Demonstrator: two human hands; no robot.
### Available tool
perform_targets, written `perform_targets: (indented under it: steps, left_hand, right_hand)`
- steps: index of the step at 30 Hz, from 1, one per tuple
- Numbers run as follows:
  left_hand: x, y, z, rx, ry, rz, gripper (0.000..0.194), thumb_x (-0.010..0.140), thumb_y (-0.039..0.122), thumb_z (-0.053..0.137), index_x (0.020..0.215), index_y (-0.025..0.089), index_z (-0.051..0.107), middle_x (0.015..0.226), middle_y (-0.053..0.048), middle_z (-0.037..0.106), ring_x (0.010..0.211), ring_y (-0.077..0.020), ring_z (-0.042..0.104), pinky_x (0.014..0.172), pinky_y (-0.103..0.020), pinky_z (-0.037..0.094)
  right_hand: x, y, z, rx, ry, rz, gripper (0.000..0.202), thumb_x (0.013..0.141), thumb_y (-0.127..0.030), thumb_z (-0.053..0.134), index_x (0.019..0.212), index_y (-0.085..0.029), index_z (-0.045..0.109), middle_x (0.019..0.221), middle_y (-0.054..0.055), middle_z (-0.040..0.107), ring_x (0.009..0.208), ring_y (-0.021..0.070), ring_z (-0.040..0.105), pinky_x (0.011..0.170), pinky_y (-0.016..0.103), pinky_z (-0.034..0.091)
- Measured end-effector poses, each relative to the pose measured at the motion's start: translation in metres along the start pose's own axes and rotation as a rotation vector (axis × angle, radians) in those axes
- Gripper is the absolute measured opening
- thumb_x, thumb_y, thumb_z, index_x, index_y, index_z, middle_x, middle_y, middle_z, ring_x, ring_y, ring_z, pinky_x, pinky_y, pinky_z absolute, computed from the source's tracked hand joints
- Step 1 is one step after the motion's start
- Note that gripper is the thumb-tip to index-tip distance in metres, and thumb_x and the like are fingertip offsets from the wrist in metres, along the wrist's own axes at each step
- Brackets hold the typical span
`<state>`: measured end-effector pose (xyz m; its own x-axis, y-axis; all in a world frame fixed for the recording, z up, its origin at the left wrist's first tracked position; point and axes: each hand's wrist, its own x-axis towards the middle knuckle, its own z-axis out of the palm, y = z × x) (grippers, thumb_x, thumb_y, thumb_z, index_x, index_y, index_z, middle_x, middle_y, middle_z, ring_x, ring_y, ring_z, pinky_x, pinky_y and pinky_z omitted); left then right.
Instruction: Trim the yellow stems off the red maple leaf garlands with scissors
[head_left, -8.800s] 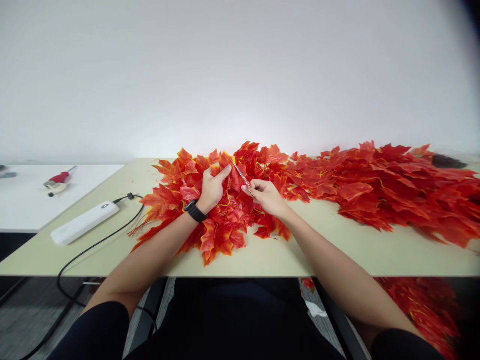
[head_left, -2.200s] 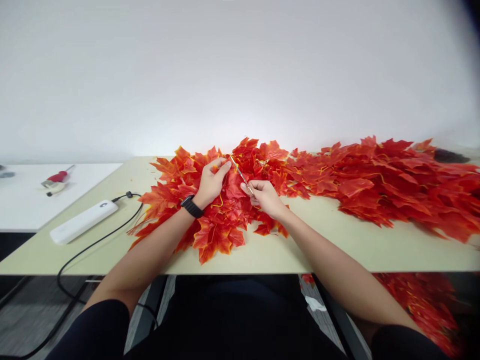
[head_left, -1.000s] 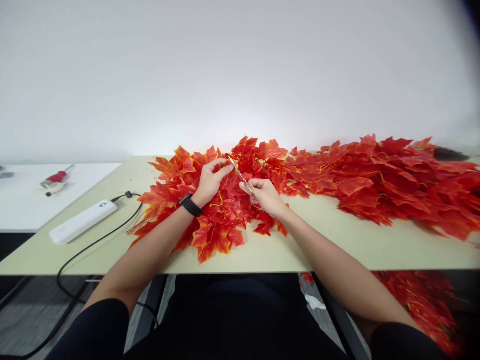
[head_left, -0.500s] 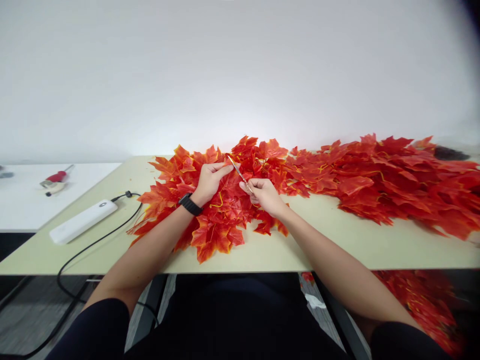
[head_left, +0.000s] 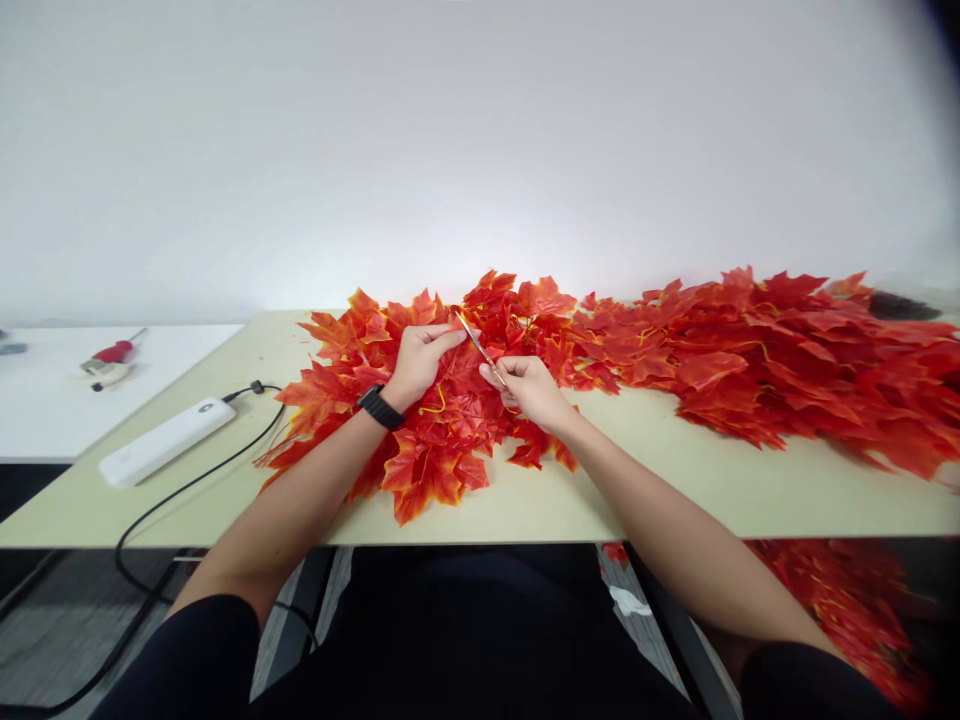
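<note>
My left hand (head_left: pixel 417 365), with a black watch (head_left: pixel 381 407) at its wrist, is closed in a pinch among red-orange artificial maple leaves (head_left: pixel 435 470). A leaf edge seems to lie at its fingertips, though the exact hold is partly hidden. My right hand (head_left: pixel 531 388) grips a slim silvery tool (head_left: pixel 480 345) by its lower end. The tool tilts up and left, with its pointed tip beside my left fingertips. It looks like a narrow blade or slim scissors; the kind is not clear. A yellow stem (head_left: pixel 437 400) shows between the hands among the leaves.
A long heap of red leaves (head_left: pixel 810 360) covers the table's right side. At left lie a white power bank (head_left: pixel 169 440) and its black cable (head_left: pixel 187 485). A red-handled tool (head_left: pixel 114 353) is on the white table. More leaves (head_left: pixel 840 600) are below the table edge.
Almost nothing has moved. Both hands and the slim tool hold the same place; the yellow stem between the hands has shifted slightly.
</note>
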<state>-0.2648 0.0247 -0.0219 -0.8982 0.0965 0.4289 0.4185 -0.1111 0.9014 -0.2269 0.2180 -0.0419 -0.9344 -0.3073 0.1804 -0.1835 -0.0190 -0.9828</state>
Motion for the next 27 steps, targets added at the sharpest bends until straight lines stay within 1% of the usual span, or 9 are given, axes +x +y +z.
perform_targets:
  steps: [4,6,10,12,15,18,20,22,27]
  left_hand:
    - [0.000,-0.002,-0.001,-0.009,-0.001,0.015,0.019,0.080,0.036,0.081,0.090,0.020,0.086,0.089,-0.004,0.081,0.079,-0.0181,0.072,0.080,-0.030,0.055]
    - [0.000,-0.001,0.000,-0.021,-0.010,0.023,0.019,0.080,0.036,0.082,0.090,0.020,0.086,0.091,-0.004,0.081,0.081,-0.0185,0.072,0.083,-0.031,0.055]
    - [-0.001,0.001,0.001,-0.032,-0.083,0.026,0.021,0.081,0.037,0.081,0.090,0.019,0.086,0.093,-0.008,0.081,0.088,-0.0212,0.074,0.089,-0.033,0.056]
    - [-0.002,0.002,0.001,0.001,-0.127,0.016,0.021,0.080,0.037,0.081,0.086,0.018,0.086,0.087,-0.007,0.080,0.083,-0.0204,0.072,0.085,-0.032,0.055]
    - [-0.004,0.004,0.002,0.104,-0.181,0.030,0.024,0.079,0.039,0.082,0.074,0.016,0.082,0.072,-0.003,0.073,0.066,-0.0148,0.062,0.068,-0.028,0.048]
    - [-0.006,0.007,0.002,0.181,-0.257,0.071,0.034,0.082,0.041,0.079,0.063,0.014,0.075,0.061,0.000,0.060,0.058,-0.0105,0.048,0.059,-0.026,0.037]
    - [-0.008,0.009,0.004,0.208,-0.308,0.085,0.034,0.084,0.043,0.077,0.065,0.014,0.075,0.061,0.000,0.056,0.058,-0.0101,0.045,0.059,-0.027,0.035]
    - [-0.009,0.011,0.005,0.225,-0.345,0.096,0.034,0.085,0.043,0.076,0.067,0.014,0.075,0.061,0.000,0.054,0.059,-0.0102,0.043,0.061,-0.027,0.034]
    - [-0.010,0.013,0.006,0.241,-0.380,0.116,0.042,0.087,0.044,0.073,0.059,0.014,0.065,0.058,0.002,0.044,0.058,-0.0091,0.035,0.059,-0.027,0.030]
  right_hand:
    - [-0.002,-0.005,0.001,0.027,0.001,0.006,0.071,0.075,-0.068,0.083,0.061,-0.020,0.032,0.055,-0.005,0.031,0.049,0.0056,0.024,0.048,0.026,0.018]
    - [-0.003,-0.009,0.002,0.042,0.040,-0.020,0.069,0.074,-0.066,0.084,0.060,-0.019,0.035,0.057,-0.004,0.033,0.050,0.0059,0.025,0.049,0.026,0.018]
    - [0.000,-0.015,0.001,0.123,0.287,-0.138,0.068,0.068,-0.062,0.089,0.060,-0.019,0.036,0.058,-0.004,0.037,0.053,0.0067,0.029,0.050,0.025,0.024]
    - [0.002,-0.017,0.001,0.169,0.350,-0.181,0.065,0.063,-0.057,0.092,0.062,-0.019,0.039,0.063,-0.003,0.047,0.058,0.0078,0.037,0.054,0.024,0.034]
    - [0.003,-0.018,0.000,0.197,0.283,-0.213,0.057,0.061,-0.049,0.095,0.065,-0.018,0.047,0.087,0.003,0.066,0.077,0.0122,0.057,0.073,0.027,0.049]
    - [0.002,-0.016,0.001,0.210,0.202,-0.191,0.052,0.060,-0.044,0.096,0.066,-0.018,0.051,0.102,0.007,0.071,0.095,0.0169,0.065,0.089,0.031,0.053]
    - [0.002,-0.014,0.001,0.224,0.200,-0.170,0.051,0.058,-0.041,0.097,0.065,-0.018,0.051,0.100,0.006,0.071,0.096,0.0172,0.066,0.091,0.031,0.053]
    - [0.003,-0.012,0.001,0.238,0.212,-0.163,0.050,0.059,-0.037,0.097,0.065,-0.018,0.051,0.096,0.004,0.071,0.092,0.0155,0.065,0.089,0.030,0.053]
    - [0.003,-0.011,0.001,0.253,0.234,-0.165,0.050,0.063,-0.037,0.094,0.067,-0.019,0.048,0.085,0.002,0.070,0.084,0.0143,0.064,0.087,0.030,0.053]
